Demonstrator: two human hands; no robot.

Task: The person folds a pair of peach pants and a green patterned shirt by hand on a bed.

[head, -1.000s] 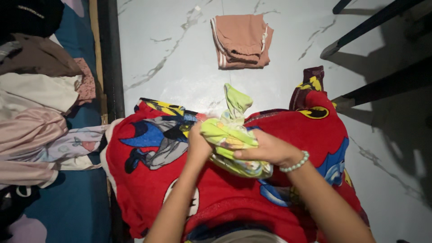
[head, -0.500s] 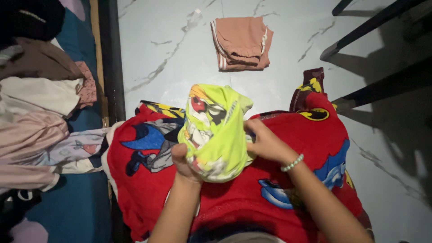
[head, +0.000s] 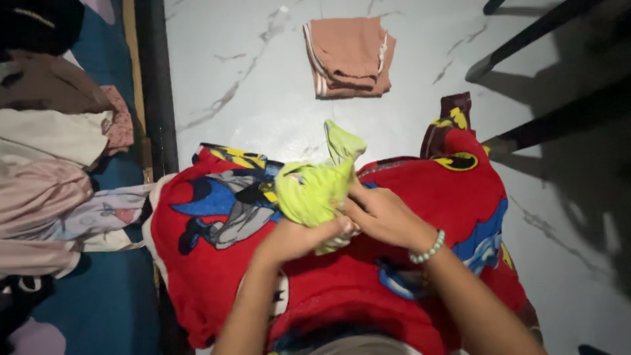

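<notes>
A small lime-green printed garment (head: pixel 314 187) is bunched between both of my hands above a red blanket (head: pixel 407 190) with cartoon hero prints that lies over my lap. My left hand (head: pixel 296 238) grips the garment's lower edge from below. My right hand (head: pixel 380 213), with a pale bead bracelet (head: pixel 430 248) at the wrist, pinches the cloth from the right. One corner of the garment sticks up toward the floor beyond.
A folded salmon-pink garment (head: pixel 350 58) lies on the white marble floor (head: pixel 250 79) ahead. At left, a pile of beige, brown and pink clothes (head: pixel 49 164) rests on a blue mattress (head: pixel 112 302). Dark furniture legs (head: pixel 532 33) cross the upper right.
Half a second ago the green garment was spread open showing its print; now it is gathered into a tighter bunch, and my hands have come together on it.
</notes>
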